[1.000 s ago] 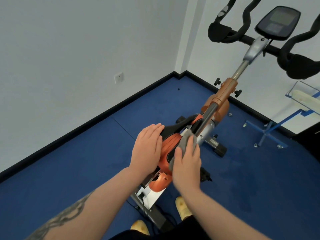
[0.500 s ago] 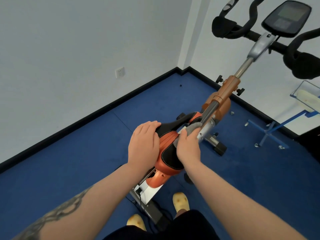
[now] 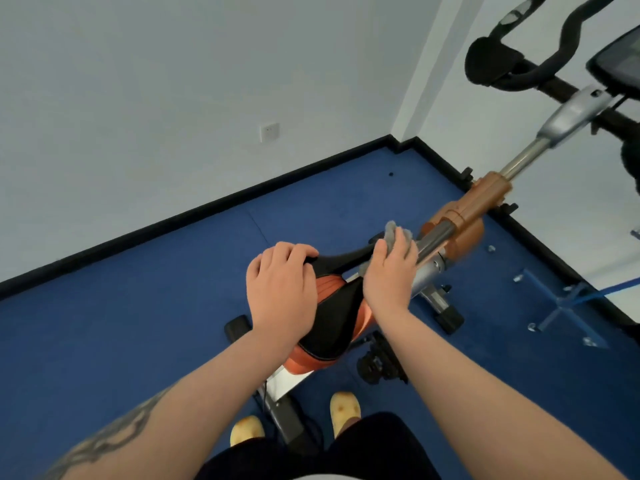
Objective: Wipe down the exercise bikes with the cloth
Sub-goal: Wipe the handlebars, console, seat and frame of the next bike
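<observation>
An orange and black exercise bike [image 3: 464, 223] stands in front of me on the blue floor. Its black and orange saddle [image 3: 337, 313] is right below my hands. My left hand [image 3: 280, 292] rests on the saddle's left side with its fingers curled over the edge. My right hand [image 3: 389, 275] presses a grey cloth [image 3: 393, 235] against the saddle's nose, next to the steel frame tube [image 3: 434, 239]. The black handlebars [image 3: 519, 69] and the console [image 3: 620, 65] are at the upper right.
White walls meet in a corner behind the bike, with a socket [image 3: 269, 132] on the left wall. A blue metal stand [image 3: 568, 303] sits on the floor at the right. A pedal [image 3: 379, 362] sticks out below the saddle. My yellow shoes [image 3: 344, 408] flank the rear frame.
My right hand has slid the cloth forward along the saddle, from its middle to the nose by the frame tube. My left hand stays on the saddle's left side.
</observation>
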The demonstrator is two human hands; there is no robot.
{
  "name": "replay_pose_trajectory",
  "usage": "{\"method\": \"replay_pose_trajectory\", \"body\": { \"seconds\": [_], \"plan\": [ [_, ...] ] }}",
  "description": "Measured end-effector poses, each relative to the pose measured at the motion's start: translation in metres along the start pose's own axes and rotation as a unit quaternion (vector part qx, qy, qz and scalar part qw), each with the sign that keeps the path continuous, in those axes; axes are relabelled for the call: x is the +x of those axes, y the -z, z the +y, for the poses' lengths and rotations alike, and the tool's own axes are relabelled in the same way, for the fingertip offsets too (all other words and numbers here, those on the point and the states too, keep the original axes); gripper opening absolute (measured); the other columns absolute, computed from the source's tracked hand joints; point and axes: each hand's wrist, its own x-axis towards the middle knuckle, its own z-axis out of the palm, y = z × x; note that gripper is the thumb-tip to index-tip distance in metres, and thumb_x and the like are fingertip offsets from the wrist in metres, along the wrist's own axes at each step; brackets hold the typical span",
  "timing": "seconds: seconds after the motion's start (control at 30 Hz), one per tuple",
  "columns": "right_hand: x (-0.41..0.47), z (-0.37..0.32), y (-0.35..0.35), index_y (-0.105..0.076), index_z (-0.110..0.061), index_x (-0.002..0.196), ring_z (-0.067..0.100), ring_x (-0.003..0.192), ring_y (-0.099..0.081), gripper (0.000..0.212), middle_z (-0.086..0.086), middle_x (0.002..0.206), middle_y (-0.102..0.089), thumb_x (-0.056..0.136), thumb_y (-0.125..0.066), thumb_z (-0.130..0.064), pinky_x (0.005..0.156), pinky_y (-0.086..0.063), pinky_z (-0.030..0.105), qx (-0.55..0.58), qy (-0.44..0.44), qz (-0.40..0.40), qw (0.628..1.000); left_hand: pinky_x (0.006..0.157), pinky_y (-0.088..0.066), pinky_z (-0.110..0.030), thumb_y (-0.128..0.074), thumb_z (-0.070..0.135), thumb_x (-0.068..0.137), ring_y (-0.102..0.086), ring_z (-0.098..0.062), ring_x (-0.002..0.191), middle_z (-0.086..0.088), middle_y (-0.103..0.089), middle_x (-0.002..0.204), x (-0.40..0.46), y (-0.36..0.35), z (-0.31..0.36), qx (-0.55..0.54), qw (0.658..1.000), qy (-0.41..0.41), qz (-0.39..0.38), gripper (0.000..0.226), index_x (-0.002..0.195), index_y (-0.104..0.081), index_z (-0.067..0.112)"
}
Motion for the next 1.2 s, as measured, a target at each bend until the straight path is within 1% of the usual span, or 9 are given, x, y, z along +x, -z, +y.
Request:
{"method": "replay_pose_trajectory", "body": {
  "seconds": [0.1, 0.2, 0.37, 0.57, 0.73, 0.87, 0.93, 1.07, 1.2],
  "plan": [
    [-0.001, 0.014, 0.011, -0.041, -0.021, 0.144, 0.03, 0.144, -0.019, 0.049, 0.01, 0.154, -0.029, 0.102, -0.025, -0.041, 0.118, -0.015, 0.045, -0.164, 0.176, -0.044, 0.97, 0.102, -0.025, -0.028, -0.043, 0.019, 0.098, -0.049, -0.011, 0.108, 0.013, -0.057, 0.109, 0.001, -0.002, 0.0, -0.023, 0.999, 0.024, 0.009, 0.027, 0.108, -0.064, 0.033],
    [0.006, 0.023, 0.029, -0.048, -0.031, 0.141, 0.023, 0.144, -0.023, 0.053, -0.003, 0.151, -0.039, 0.102, -0.015, -0.044, 0.118, -0.014, 0.049, -0.182, 0.338, -0.116, 0.916, 0.099, -0.022, -0.022, -0.045, 0.017, 0.097, -0.048, -0.007, 0.108, 0.017, -0.058, 0.108, 0.001, -0.003, -0.001, -0.054, 0.998, 0.035, 0.017, 0.028, 0.105, -0.065, 0.034],
    [0.062, 0.013, 0.049, -0.067, -0.028, 0.122, 0.015, 0.114, -0.056, 0.028, -0.008, 0.118, -0.068, 0.099, -0.052, -0.03, 0.1, -0.039, 0.034, -0.113, 0.347, -0.223, 0.904, 0.102, -0.032, -0.031, -0.047, 0.013, 0.096, -0.049, -0.007, 0.109, 0.017, -0.061, 0.109, 0.002, -0.001, 0.002, -0.06, 0.997, 0.041, 0.016, 0.028, 0.104, -0.065, 0.032],
    [0.025, -0.005, 0.023, -0.055, -0.029, 0.133, 0.018, 0.099, -0.055, 0.049, -0.006, 0.108, -0.063, 0.099, -0.023, -0.042, 0.089, -0.037, 0.035, -0.245, 0.528, -0.208, 0.786, 0.101, -0.034, -0.03, -0.049, 0.008, 0.095, -0.053, -0.009, 0.108, 0.015, -0.064, 0.108, 0.002, -0.001, 0.003, -0.078, 0.995, 0.055, 0.03, 0.029, 0.102, -0.068, 0.028],
    [0.054, -0.001, 0.029, -0.061, -0.02, 0.088, 0.027, 0.084, -0.057, 0.047, 0.0, 0.086, -0.063, 0.1, -0.019, -0.038, 0.071, -0.03, 0.036, -0.319, 0.434, -0.131, 0.833, 0.107, -0.032, -0.029, -0.046, 0.011, 0.097, -0.053, -0.011, 0.113, 0.012, -0.064, 0.114, -0.004, -0.002, 0.005, -0.063, 0.992, 0.091, 0.063, 0.027, 0.108, -0.066, 0.025],
    [0.016, 0.005, 0.024, -0.065, -0.022, 0.11, 0.022, 0.095, -0.057, 0.035, -0.005, 0.101, -0.065, 0.1, -0.033, -0.033, 0.094, -0.039, 0.041, -0.234, 0.503, -0.162, 0.816, 0.109, -0.028, -0.03, -0.041, 0.021, 0.101, -0.045, -0.012, 0.124, 0.009, -0.057, 0.13, -0.019, -0.007, 0.01, -0.038, 0.98, 0.173, 0.094, 0.027, 0.121, -0.058, 0.026],
    [0.045, 0.007, 0.034, -0.064, -0.021, 0.111, 0.023, 0.091, -0.059, 0.043, -0.004, 0.099, -0.066, 0.098, -0.027, -0.037, 0.086, -0.044, 0.041, -0.216, 0.538, -0.227, 0.782, 0.113, -0.025, -0.031, -0.036, 0.024, 0.103, -0.037, -0.012, 0.135, 0.009, -0.046, 0.145, -0.029, -0.01, 0.015, -0.046, 0.973, 0.204, 0.093, 0.035, 0.134, -0.051, 0.027],
    [0.077, 0.015, 0.036, -0.053, -0.014, 0.076, 0.035, 0.08, -0.057, 0.039, 0.006, 0.077, -0.058, 0.101, -0.029, -0.031, 0.067, -0.043, 0.043, -0.197, 0.324, -0.202, 0.903, 0.117, -0.025, -0.031, -0.035, 0.022, 0.103, -0.03, -0.008, 0.14, 0.012, -0.038, 0.152, -0.045, -0.017, 0.023, -0.095, 0.959, 0.236, 0.127, 0.04, 0.142, -0.045, 0.027],
    [0.039, 0.022, 0.03, -0.068, -0.016, 0.104, 0.025, 0.093, -0.06, 0.037, 0.001, 0.099, -0.067, 0.098, -0.034, -0.031, 0.085, -0.043, 0.04, -0.217, 0.505, -0.138, 0.824, 0.113, -0.029, -0.029, -0.038, 0.02, 0.102, -0.034, -0.004, 0.136, 0.014, -0.043, 0.148, -0.046, -0.019, 0.021, -0.142, 0.946, 0.243, 0.163, 0.039, 0.138, -0.049, 0.028]
  ]
}}
